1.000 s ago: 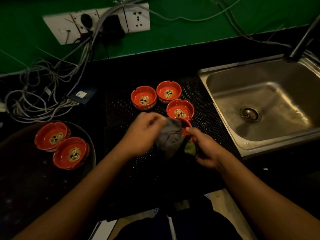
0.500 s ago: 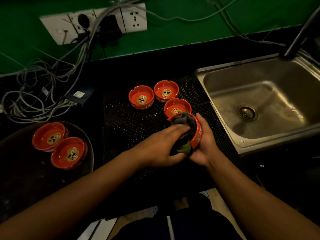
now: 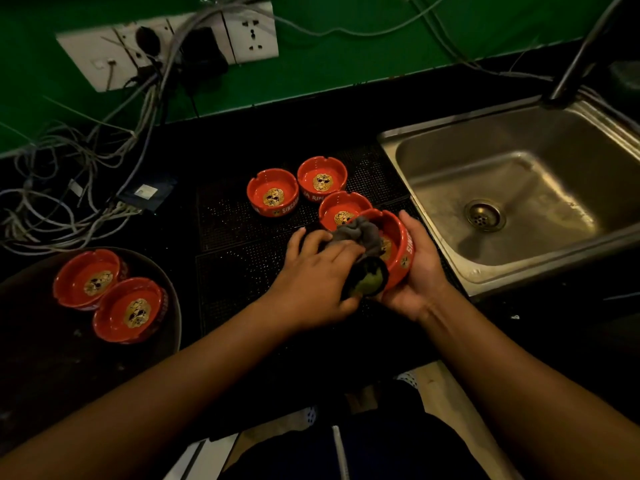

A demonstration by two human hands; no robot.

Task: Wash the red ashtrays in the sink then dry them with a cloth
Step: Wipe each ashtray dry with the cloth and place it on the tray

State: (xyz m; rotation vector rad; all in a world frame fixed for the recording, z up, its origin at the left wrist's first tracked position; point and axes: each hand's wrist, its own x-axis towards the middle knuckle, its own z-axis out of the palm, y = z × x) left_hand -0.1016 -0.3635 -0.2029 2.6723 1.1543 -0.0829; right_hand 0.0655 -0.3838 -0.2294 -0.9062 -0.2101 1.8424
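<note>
The right grip (image 3: 419, 271) cups a tilted ashtray (image 3: 401, 242), fingers curled round its wall. The left grip (image 3: 317, 271) pinches a cloth (image 3: 360, 233), pressing it into the bowl. Three ashtrays (image 3: 273, 197) stand just beyond both grips on the surface (image 3: 242, 268), with the sink (image 3: 540, 174) to their right

Your black tabletop (image 3: 311, 112) bears a perforated mat (image 3: 242, 271) beside the sink (image 3: 389, 139), with a round tray (image 3: 34, 358) and tangled cables (image 3: 52, 216) farther left.
</note>
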